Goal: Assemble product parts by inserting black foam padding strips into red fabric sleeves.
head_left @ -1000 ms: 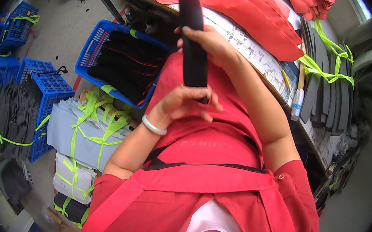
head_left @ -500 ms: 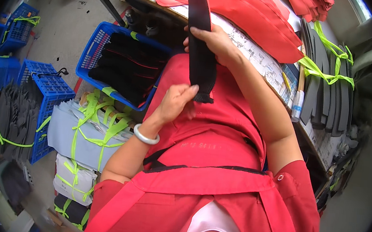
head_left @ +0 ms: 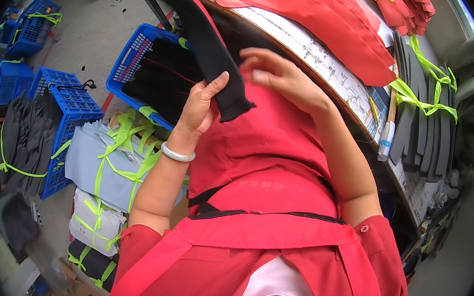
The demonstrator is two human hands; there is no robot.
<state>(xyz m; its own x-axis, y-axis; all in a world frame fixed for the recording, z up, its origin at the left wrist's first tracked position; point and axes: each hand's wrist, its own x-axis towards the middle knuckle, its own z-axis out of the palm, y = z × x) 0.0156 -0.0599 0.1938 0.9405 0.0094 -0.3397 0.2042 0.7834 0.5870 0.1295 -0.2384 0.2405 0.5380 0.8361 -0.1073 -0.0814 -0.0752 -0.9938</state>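
My left hand [head_left: 197, 109] grips a long black fabric strip [head_left: 208, 41] near its near end, thumb on top. The strip has a red edge and a ribbed, ragged near end. It slants away to the upper left, over the corner of a blue crate [head_left: 118, 75] that holds more black strips [head_left: 163, 77]. To the right of the strip, apart from it, hovers my right hand [head_left: 290, 83]. Its fingers are stretched out, somewhat blurred, and hold nothing. Red curved pieces [head_left: 319, 26] lie stacked on the worn white table [head_left: 315, 66] beyond.
Dark grey strips tied with neon ribbon [head_left: 426, 110] lie at the table's right, beside a brush-like tool [head_left: 388, 129] and a yellow pencil [head_left: 374, 108]. On the left stand pale tied bundles [head_left: 97, 159], a blue crate [head_left: 73, 108] and grey pieces [head_left: 27, 137].
My right hand has let go of the strip and drawn back to the right. My left hand has moved up and left with the strip, which now leans toward the blue crate.
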